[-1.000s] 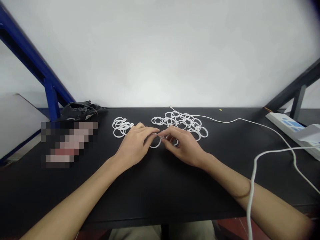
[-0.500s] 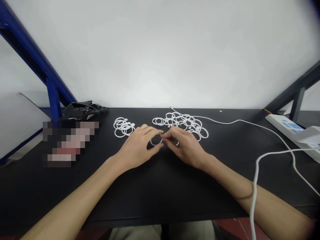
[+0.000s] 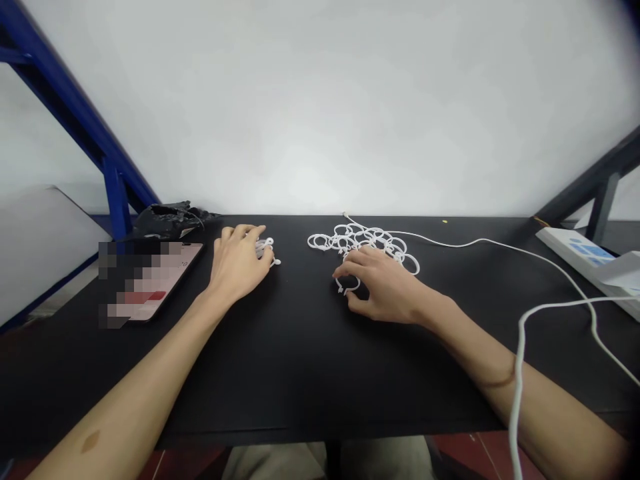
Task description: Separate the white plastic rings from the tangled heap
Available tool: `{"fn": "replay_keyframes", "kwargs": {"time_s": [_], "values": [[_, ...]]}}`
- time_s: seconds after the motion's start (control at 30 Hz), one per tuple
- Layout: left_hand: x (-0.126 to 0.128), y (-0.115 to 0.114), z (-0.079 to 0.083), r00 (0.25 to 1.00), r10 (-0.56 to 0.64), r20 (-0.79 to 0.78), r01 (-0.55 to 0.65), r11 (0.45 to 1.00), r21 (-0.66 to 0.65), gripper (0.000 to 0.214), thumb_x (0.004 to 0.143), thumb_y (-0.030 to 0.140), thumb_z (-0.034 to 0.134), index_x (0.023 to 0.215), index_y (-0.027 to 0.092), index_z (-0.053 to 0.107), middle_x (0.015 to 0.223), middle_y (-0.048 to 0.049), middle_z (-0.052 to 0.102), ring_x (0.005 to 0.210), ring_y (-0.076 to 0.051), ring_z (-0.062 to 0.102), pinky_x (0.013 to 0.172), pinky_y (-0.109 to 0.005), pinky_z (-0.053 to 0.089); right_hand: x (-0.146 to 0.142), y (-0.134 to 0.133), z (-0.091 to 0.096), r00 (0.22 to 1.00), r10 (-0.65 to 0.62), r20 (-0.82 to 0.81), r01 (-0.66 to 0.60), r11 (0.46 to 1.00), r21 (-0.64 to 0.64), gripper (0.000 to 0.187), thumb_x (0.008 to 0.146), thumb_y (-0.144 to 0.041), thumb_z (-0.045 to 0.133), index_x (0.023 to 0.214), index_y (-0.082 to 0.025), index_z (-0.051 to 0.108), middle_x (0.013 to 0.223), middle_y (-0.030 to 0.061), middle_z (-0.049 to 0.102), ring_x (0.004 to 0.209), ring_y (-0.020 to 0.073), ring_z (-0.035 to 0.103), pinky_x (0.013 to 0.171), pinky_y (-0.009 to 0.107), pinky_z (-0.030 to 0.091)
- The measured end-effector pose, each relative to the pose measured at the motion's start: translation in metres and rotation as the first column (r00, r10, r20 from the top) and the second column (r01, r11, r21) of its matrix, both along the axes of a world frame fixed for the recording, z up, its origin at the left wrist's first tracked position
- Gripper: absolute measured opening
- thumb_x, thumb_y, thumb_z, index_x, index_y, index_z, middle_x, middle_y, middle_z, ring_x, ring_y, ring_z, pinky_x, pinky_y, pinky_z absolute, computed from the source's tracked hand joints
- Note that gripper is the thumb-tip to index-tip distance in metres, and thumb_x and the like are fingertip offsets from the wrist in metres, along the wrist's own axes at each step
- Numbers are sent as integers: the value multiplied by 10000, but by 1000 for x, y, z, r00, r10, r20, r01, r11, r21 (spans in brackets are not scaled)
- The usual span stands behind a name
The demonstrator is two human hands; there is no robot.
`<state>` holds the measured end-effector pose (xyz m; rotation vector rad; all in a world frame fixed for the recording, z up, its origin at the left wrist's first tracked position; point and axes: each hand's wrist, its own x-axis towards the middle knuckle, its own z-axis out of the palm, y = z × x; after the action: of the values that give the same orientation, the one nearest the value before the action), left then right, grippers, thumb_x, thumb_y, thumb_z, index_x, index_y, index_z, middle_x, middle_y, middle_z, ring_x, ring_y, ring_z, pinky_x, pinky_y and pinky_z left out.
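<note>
The left hand (image 3: 239, 265) lies palm down on the black bench (image 3: 300, 373), left of the frame's centre. Its fingers are spread flat over a small pile (image 3: 269, 251) of white rings. The grip is released, and only a few loops show past the fingertips.

The right hand (image 3: 387, 291) rests just right of centre with its fingers loosely curled. A single ring (image 3: 346, 288) lies on the bench between its forefinger and thumb, and the forefinger tip is at the ring's upper edge. Whether the grip is pinching that ring or only resting on it, I cannot tell.

Just above this hand, toward the wall, a big pile (image 3: 357, 239) of the same rings is spread out, and its nearest loops reach the knuckles.

A white cable (image 3: 480, 241) runs from the big pile to the right. It curves down the right side of the frame and crosses the right forearm. A power strip (image 3: 583, 255) sits at the right edge. A phone (image 3: 150, 280) lies left of the left hand, with a crumpled black bag (image 3: 167, 219) above it.
</note>
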<state>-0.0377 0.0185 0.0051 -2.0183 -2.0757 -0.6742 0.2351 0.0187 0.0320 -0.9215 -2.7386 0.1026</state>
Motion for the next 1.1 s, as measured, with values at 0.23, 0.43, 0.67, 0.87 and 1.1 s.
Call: {"fn": "replay_keyframes", "kwargs": {"time_s": [0.23,0.43,0.67,0.87,1.1], "values": [[27,-16,3,925,-377,41,375,925,54,423,891,249,479,1307,209,544,1290,-70,571,1174,-289,449,1012,-487,399,-9,-2,-10,985,80,-152,-92,994,-68,207,889,-120,500,1032,-176,640,950,72,655,885,191,572,832,343,484],[44,-26,1,711,-700,69,699,714,47,310,987,219,421,1255,192,573,1234,-63,611,1093,-202,507,976,-378,430,-13,-4,-15,909,155,-386,-191,980,-55,245,955,-146,465,1114,-238,628,1055,56,621,992,170,555,901,331,467],[37,-22,3,771,-637,20,628,764,147,193,936,334,560,877,215,700,935,-34,670,849,-190,476,750,-332,450,-16,-7,-13,883,8,-469,-52,995,-82,285,924,-123,473,1148,-238,608,926,35,586,821,143,567,757,294,497],[44,-26,4,730,-683,39,675,728,121,198,914,348,596,793,222,691,834,-25,636,777,-177,457,744,-341,437,-18,-11,-12,865,-22,-501,-59,988,-146,226,863,-168,576,1076,-223,627,900,14,653,791,135,626,761,288,521],[46,-28,7,711,-700,72,691,714,112,163,948,282,536,899,192,664,880,-40,639,798,-174,473,789,-347,433,-20,-6,-13,827,-121,-549,12,980,-198,121,915,-186,531,976,-200,634,864,6,679,742,118,615,667,245,496]]}}
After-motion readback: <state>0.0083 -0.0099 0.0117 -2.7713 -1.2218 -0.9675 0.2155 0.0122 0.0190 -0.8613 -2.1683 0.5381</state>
